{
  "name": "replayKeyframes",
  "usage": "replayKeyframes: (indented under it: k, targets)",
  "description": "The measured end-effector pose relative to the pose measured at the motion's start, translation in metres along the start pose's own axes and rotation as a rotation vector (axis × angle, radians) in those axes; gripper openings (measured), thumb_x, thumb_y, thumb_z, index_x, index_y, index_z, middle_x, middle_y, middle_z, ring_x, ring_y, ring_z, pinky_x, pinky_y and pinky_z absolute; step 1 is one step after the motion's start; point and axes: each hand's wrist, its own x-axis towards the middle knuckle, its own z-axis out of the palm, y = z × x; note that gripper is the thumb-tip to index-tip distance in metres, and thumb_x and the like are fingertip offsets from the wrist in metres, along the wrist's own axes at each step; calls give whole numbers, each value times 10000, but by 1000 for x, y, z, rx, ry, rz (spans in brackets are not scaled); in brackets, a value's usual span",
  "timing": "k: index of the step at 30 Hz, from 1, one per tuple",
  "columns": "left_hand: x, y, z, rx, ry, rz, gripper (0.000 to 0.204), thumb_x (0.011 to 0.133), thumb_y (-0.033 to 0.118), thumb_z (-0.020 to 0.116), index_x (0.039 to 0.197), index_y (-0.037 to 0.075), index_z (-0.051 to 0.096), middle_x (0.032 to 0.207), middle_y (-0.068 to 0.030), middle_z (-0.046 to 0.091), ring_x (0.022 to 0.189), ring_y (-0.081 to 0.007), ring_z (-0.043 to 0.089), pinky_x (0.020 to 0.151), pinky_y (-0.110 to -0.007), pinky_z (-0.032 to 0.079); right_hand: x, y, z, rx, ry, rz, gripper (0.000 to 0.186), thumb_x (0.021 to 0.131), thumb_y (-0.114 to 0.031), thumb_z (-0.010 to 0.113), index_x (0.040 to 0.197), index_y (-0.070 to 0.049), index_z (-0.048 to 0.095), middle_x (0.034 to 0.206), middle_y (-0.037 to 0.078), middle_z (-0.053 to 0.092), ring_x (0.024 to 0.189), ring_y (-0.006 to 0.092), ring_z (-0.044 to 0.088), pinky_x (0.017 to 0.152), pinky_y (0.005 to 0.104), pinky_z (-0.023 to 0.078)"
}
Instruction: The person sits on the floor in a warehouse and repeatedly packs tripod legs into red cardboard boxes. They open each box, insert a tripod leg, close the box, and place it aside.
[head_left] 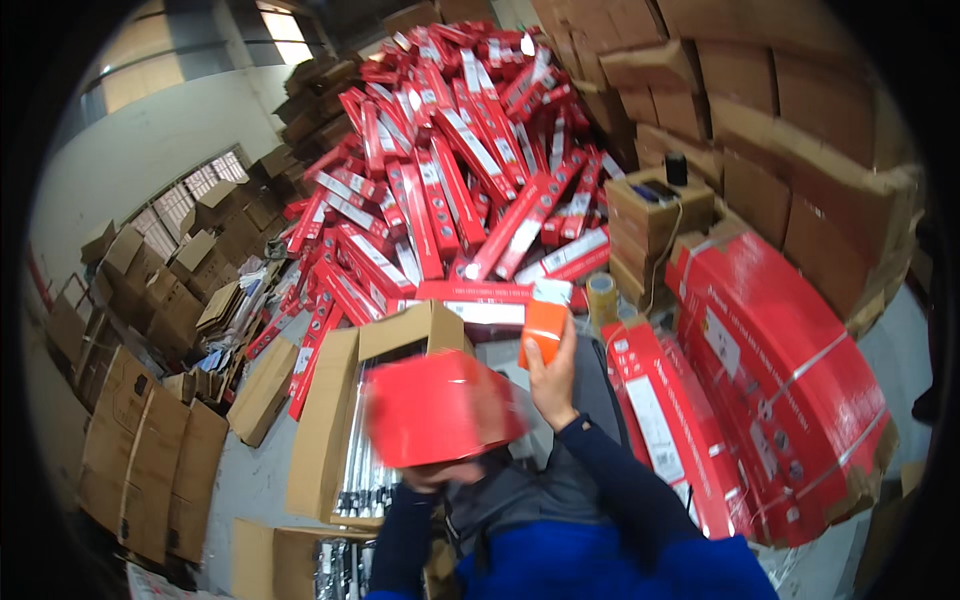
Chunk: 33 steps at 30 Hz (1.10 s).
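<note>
My left hand (440,474) grips a red carton (415,410) from below, its fingers partly hidden; the carton is held up in front of me and blurred by motion. My right hand (553,375) is closed around an orange, block-shaped thing (544,322) with a pale top, whose kind I cannot make out. Left of the red carton stands an open brown cardboard box (325,425) with several silvery tubes or rods (362,460) in it. Nearer to me is another open cardboard box (262,560) holding dark parts in clear wrap (340,572).
A tall heap of long red cartons (450,190) fills the far side. Bundled red cartons (780,380) stand at the right, with tape rolls (601,298) beside a stacked brown box (650,215). Brown boxes line the right wall; flattened cardboard (150,455) leans at the left.
</note>
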Motion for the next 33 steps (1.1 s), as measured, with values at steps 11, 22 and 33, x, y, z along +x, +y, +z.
replayKeyframes:
  k: [11,22,33]
  targets:
    - [343,23,-114,898,-453,267,1173,607,537,896,1492,1,344,1446,-200,455,1340,-343,494,1147,-469,401,2,-19,-59,9,-132,58,766,990,-113,639,1587,36,181,1575,215,342,1442,293,398,1190,397,329]
    - [201,157,-164,663,-542,620,1000,678,469,835,1445,-2,401,1433,-215,474,1326,-351,508,1143,-478,399,-8,17,-227,-617,-172,123,311,1047,-215,574,1257,-15,684,1166,148,720,1088,227,673,973,352,495]
    - [189,130,-155,629,-462,653,828,750,400,775,1398,-5,457,1419,-231,492,1311,-359,523,1139,-488,397,-90,89,-375,-1420,-476,204,287,931,-321,624,1130,-164,758,976,253,689,913,436,680,812,524,531]
